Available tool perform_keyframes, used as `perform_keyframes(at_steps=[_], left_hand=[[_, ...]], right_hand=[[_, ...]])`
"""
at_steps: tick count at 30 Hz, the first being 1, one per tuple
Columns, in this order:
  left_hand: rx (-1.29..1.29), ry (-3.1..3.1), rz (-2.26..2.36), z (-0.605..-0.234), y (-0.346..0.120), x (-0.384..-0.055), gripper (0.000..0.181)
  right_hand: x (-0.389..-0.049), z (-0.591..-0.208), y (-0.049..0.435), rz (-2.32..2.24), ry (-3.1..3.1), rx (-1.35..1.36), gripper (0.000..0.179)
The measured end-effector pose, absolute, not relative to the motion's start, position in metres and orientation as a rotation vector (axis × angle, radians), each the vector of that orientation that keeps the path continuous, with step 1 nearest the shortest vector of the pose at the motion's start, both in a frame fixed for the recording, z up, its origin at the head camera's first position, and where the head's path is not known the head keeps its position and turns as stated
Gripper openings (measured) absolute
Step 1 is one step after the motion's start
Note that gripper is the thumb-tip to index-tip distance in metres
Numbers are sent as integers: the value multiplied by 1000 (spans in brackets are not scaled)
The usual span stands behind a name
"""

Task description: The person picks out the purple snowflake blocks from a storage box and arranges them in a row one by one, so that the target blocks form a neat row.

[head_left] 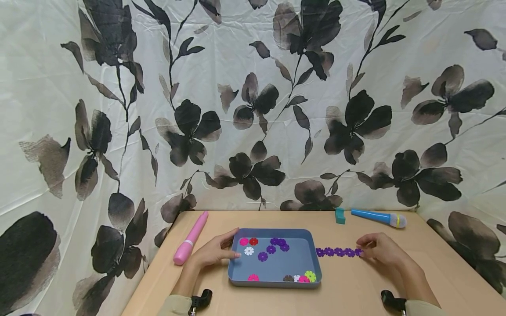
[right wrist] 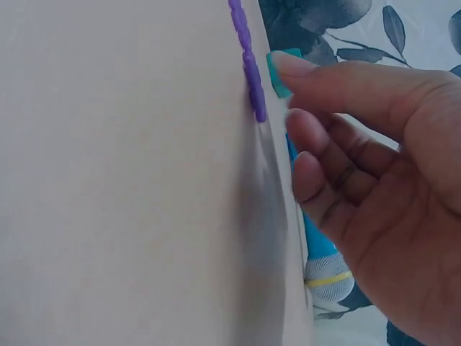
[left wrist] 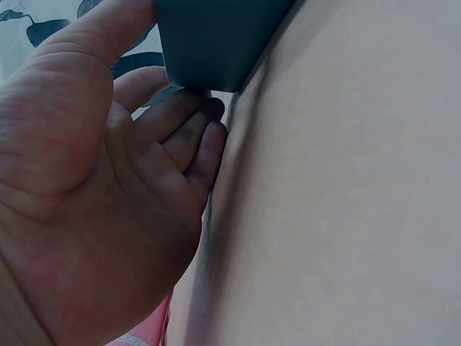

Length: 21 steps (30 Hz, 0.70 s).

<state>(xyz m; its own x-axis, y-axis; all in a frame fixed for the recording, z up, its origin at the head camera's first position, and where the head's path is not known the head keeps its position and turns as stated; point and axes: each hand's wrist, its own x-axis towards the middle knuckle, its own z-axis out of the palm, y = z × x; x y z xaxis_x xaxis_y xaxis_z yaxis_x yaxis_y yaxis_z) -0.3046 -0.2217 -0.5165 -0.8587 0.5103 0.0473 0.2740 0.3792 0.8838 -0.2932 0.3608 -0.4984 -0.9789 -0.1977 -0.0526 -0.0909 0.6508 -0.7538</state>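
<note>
A blue-grey tray point(head_left: 276, 284) lies on the table with several flower-shaped discs in it, among them purple discs point(head_left: 270, 249). My left hand point(head_left: 215, 252) grips the tray's left side, its thumb over the rim and the other fingers along the outside. Right of the tray, a row of linked purple flower discs point(head_left: 339, 252) stretches across the tabletop. My right hand point(head_left: 385, 250) is by the row's right end, fingers loosely bent. In the right wrist view, the purple row point(right wrist: 248, 68) stands slightly apart from the fingertips, and nothing shows between them.
A pink microphone-shaped toy point(head_left: 191, 239) lies left of the left hand. At the back right are a small teal block point(head_left: 340, 216) and a blue toy microphone point(head_left: 377, 217). Behind the wooden table point(head_left: 348, 285) hangs a flower-patterned curtain point(head_left: 253, 131).
</note>
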Motion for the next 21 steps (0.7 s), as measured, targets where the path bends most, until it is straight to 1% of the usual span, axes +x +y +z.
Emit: perform_keyframes(at_steps=[4, 11, 17, 21], left_hand=[[695, 2400, 1477, -517, -221, -305, 96], [699, 2403, 1468, -517, -221, -305, 97], [690, 2411, 1469, -518, -221, -305, 96], [686, 2416, 1470, -519, -221, -305, 96]], right_hand=[[-293, -494, 354, -1253, 2819, -224, 34], [-296, -488, 332, -1396, 2972, -385, 36], [-292, -477, 306, -1502, 2973, -415, 38], [-293, -474, 289, -1505, 2996, -458, 36]])
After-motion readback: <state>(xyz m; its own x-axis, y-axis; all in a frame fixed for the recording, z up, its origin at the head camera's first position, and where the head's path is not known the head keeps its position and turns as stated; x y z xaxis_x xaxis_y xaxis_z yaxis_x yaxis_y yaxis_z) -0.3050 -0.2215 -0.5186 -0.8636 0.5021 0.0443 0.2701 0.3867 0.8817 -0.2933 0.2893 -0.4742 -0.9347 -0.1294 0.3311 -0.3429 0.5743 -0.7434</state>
